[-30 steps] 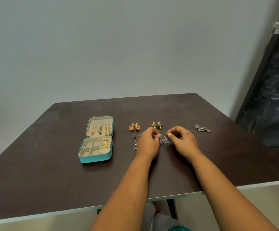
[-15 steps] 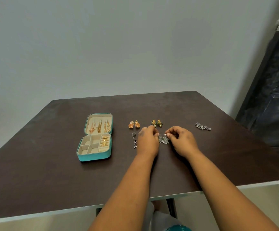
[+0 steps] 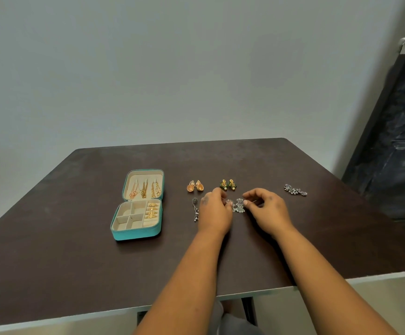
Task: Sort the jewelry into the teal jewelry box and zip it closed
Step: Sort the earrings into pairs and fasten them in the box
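Both hands meet over the middle of the tabletop (image 3: 75, 250), and from my seat I can only half read them. My left hand (image 3: 214, 213) has its fingers curled down around a small silver piece, mostly hidden beneath them; the right hand (image 3: 266, 211) pinches at the silver fan-shaped earrings (image 3: 239, 206) lying between the two. Whether those earrings are lifted or resting on the wood I cannot tell.

From this one head view, the teal jewelry box (image 3: 136, 234) sits left of the hands, lying open, its long axis running away from me, lid at the far end. Gold chains hang in the lid and gold rings fill the right-hand slots of the base, too small to count.

A long silver drop earring (image 3: 195, 210) lies just left of my left hand, pointing toward me. Beyond are orange earrings (image 3: 195, 186) and green-and-gold earrings (image 3: 227, 184). A silver cluster piece (image 3: 295, 190) lies well off to the right. A dark door (image 3: 395, 141) is cut off at the right edge.
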